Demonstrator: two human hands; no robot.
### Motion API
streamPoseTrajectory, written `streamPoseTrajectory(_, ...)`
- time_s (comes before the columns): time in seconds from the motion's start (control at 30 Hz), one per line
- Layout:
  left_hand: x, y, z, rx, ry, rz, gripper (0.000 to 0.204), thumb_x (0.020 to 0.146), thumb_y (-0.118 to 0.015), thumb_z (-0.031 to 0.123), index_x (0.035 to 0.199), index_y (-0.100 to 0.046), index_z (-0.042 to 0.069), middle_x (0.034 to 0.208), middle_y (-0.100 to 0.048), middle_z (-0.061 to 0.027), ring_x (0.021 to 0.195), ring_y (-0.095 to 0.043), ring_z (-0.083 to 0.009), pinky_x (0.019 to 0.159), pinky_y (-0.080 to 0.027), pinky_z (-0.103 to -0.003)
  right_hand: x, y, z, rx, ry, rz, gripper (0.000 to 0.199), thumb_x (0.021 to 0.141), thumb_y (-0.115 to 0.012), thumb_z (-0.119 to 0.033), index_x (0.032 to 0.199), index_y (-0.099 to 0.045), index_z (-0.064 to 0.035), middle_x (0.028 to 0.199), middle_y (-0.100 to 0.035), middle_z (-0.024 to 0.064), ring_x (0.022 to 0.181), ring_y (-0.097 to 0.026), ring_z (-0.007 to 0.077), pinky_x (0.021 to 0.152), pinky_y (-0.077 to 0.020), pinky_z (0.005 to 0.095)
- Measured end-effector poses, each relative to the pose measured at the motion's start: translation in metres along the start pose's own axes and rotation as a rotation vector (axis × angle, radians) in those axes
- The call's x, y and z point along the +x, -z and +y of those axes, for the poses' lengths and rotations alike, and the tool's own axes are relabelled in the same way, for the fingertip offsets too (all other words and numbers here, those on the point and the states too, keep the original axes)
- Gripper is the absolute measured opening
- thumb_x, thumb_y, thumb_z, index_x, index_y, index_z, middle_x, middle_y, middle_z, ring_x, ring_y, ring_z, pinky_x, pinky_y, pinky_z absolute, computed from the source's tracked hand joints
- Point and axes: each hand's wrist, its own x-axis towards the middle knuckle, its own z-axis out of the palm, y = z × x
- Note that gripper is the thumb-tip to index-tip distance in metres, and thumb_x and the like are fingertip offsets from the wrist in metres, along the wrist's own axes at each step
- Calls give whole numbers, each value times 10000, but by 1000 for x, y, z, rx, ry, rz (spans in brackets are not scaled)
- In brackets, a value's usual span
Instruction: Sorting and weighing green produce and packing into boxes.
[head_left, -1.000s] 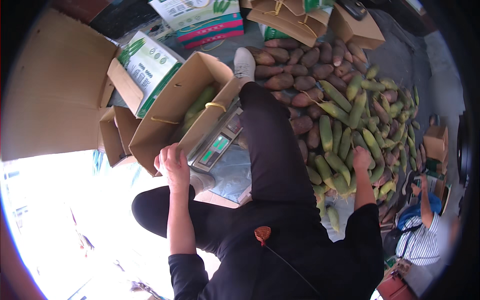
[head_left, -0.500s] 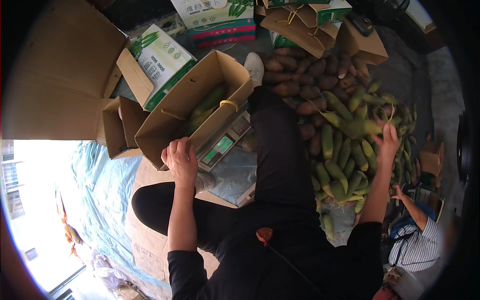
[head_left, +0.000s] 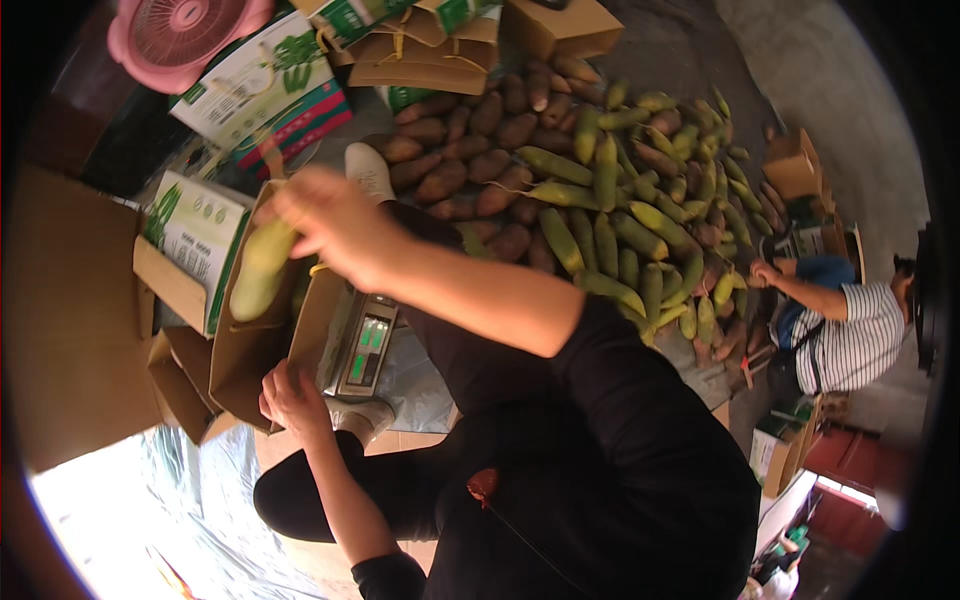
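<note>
In my right hand (head_left: 335, 225) is a green radish (head_left: 262, 270), held by its upper end and hanging over the open cardboard box (head_left: 320, 312). The hand is blurred by motion, its fingers closed round the root. My left hand (head_left: 297, 402) is at the box's near corner, its curled fingers on the edge. The box rests on a digital scale (head_left: 366, 350) with a lit green display. Most of the box's inside is hidden by the radish and my right hand.
To the right spreads a pile of green radishes (head_left: 610, 240), beside reddish-brown roots (head_left: 480, 150). Printed cartons (head_left: 200, 230) and a pink fan (head_left: 190, 40) stand at the far left. Another person in a striped shirt (head_left: 850, 335) is at the far right.
My right hand has swung left from the radish pile to above the box, carrying a green radish. My left hand stays by the box corner. The view has turned toward the right.
</note>
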Motion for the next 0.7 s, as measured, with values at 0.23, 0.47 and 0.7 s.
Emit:
streamPoseTrajectory(0.23, -6, -5, -15, -28, -3, 5, 277, 803, -618, 175, 1068, -612, 92, 1007, -614, -67, 958, -582, -264, 895, -364, -424, -17, 24, 16, -352, 126, -53, 331, 813, -642, -107, 1109, -545, 5, 1142, -569, 169, 1054, -557, 252, 886, -464, 357)
streamPoseTrajectory(0.47, -6, -6, -14, 9, -7, 41, 261, 831, -607, 192, 1060, -610, 67, 982, -611, -75, 914, -590, -261, 876, -369, -419, -73, 234, 5, -791, 77, 551, 279, 784, -681, -145, 1032, -625, -30, 927, -665, 105, 870, -633, 175, 769, -508, 313)
streamPoseTrajectory(0.7, -1, -14, -1, -11, -17, 12, 261, 843, -597, 191, 1069, -599, 60, 997, -604, -88, 944, -581, -268, 892, -360, -425, -197, 456, 48, -1046, -193, 1224, 518, 709, -734, -206, 1140, -561, 22, 1071, -625, 206, 1016, -601, 327, 867, -470, 397)
